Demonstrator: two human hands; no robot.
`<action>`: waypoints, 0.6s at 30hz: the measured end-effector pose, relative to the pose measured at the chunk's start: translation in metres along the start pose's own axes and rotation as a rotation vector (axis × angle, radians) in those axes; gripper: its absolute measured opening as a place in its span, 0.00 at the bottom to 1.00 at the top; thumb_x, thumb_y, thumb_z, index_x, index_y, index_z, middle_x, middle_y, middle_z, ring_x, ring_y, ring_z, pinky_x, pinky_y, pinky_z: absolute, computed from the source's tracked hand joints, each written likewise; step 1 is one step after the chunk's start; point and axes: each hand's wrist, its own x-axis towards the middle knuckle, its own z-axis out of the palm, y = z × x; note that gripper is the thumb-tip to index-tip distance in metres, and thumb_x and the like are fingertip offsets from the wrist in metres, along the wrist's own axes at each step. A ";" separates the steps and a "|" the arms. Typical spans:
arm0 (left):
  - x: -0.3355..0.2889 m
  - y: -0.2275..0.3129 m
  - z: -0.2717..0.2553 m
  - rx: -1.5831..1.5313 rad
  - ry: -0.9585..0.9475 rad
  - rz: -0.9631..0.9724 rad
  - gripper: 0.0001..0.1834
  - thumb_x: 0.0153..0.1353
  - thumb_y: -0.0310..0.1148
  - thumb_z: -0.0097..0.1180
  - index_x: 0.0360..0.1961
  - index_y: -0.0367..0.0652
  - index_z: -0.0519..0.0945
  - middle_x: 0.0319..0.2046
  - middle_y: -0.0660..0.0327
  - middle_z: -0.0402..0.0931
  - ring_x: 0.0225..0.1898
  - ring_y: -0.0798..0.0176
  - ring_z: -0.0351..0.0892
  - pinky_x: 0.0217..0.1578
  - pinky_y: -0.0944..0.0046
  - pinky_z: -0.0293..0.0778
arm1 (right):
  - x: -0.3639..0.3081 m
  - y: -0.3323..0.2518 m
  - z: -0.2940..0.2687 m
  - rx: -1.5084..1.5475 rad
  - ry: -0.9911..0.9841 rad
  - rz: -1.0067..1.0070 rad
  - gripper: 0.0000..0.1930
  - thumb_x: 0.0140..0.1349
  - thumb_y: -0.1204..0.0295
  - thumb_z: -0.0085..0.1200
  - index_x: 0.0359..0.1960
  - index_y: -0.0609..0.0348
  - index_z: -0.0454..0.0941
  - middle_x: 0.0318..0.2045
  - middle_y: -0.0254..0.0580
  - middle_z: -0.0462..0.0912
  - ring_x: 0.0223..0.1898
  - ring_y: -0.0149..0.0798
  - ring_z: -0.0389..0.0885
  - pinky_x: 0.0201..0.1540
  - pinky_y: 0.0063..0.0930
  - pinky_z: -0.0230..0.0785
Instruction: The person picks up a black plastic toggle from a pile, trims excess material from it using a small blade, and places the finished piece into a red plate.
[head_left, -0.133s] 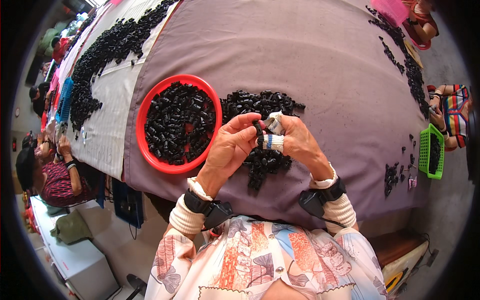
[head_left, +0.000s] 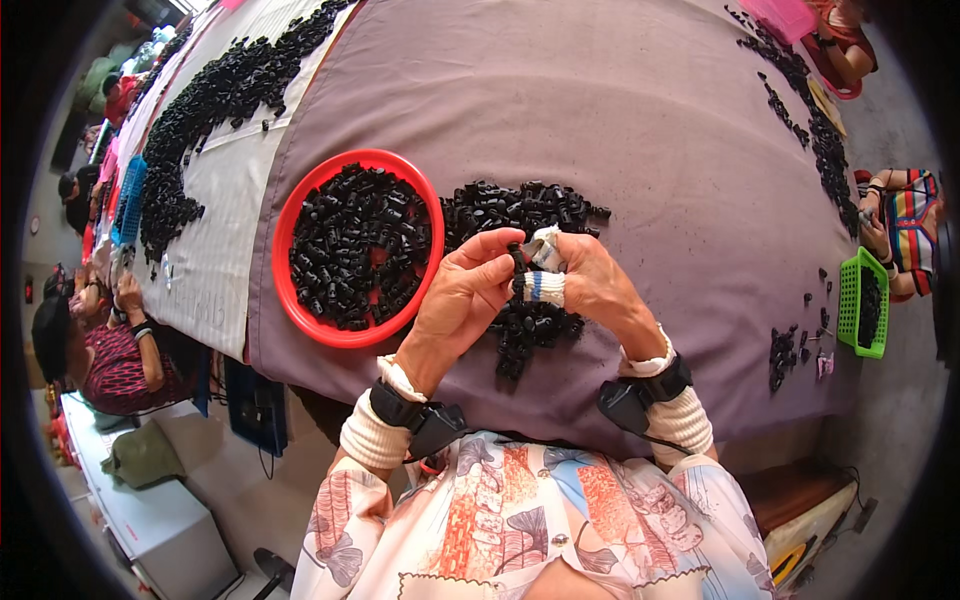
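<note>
My left hand pinches a small black plastic part between thumb and forefinger. Close against it is my right hand, its fingers curled and partly covered by white cloth bands, one with blue stripes. Whatever the right fingers grip is hidden behind them. Beneath both hands lies a loose heap of similar black parts on the table. Just left of my left hand stands a round red basin holding many more black parts.
A mauve cloth covers the table. At left, black parts spread over a pale cloth near a blue basket. Co-workers sit at left and right. A green basket stands by the right edge, near small scattered parts.
The hands stay in nearly the same place. A reddish spot beside the pinched black part showed earlier and is hardly visible now, as the fingers have shifted slightly.
</note>
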 end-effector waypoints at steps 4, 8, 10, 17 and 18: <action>-0.001 0.001 -0.001 0.007 0.023 -0.010 0.15 0.58 0.21 0.51 0.47 0.36 0.73 0.38 0.59 0.76 0.38 0.68 0.75 0.39 0.68 0.73 | 0.001 0.002 0.001 0.006 -0.031 0.003 0.15 0.46 0.65 0.59 0.29 0.64 0.74 0.19 0.41 0.74 0.22 0.32 0.70 0.26 0.28 0.64; -0.001 0.001 0.000 0.013 0.014 -0.017 0.14 0.58 0.21 0.51 0.47 0.36 0.73 0.39 0.59 0.75 0.38 0.68 0.75 0.38 0.68 0.73 | 0.004 0.008 0.000 0.016 -0.033 -0.026 0.14 0.47 0.63 0.63 0.25 0.59 0.72 0.15 0.26 0.67 0.16 0.21 0.62 0.15 0.19 0.54; 0.000 0.001 0.000 0.019 -0.002 -0.008 0.14 0.58 0.21 0.51 0.47 0.35 0.73 0.40 0.59 0.75 0.38 0.68 0.75 0.37 0.68 0.74 | 0.005 0.010 -0.001 -0.026 -0.050 -0.065 0.15 0.47 0.63 0.62 0.23 0.59 0.70 0.15 0.26 0.66 0.16 0.22 0.61 0.17 0.21 0.54; -0.001 0.003 0.000 0.031 0.000 -0.011 0.12 0.60 0.23 0.49 0.45 0.35 0.74 0.38 0.58 0.76 0.36 0.68 0.76 0.36 0.68 0.74 | 0.007 0.010 -0.002 -0.068 -0.111 -0.066 0.19 0.46 0.60 0.61 0.27 0.65 0.73 0.19 0.47 0.75 0.21 0.41 0.72 0.27 0.33 0.64; -0.002 0.003 0.000 0.038 0.010 -0.012 0.11 0.60 0.24 0.49 0.45 0.35 0.74 0.38 0.58 0.76 0.36 0.68 0.76 0.36 0.68 0.73 | 0.007 0.009 -0.001 -0.079 -0.116 -0.066 0.19 0.46 0.60 0.61 0.27 0.65 0.73 0.19 0.48 0.75 0.21 0.42 0.72 0.27 0.33 0.64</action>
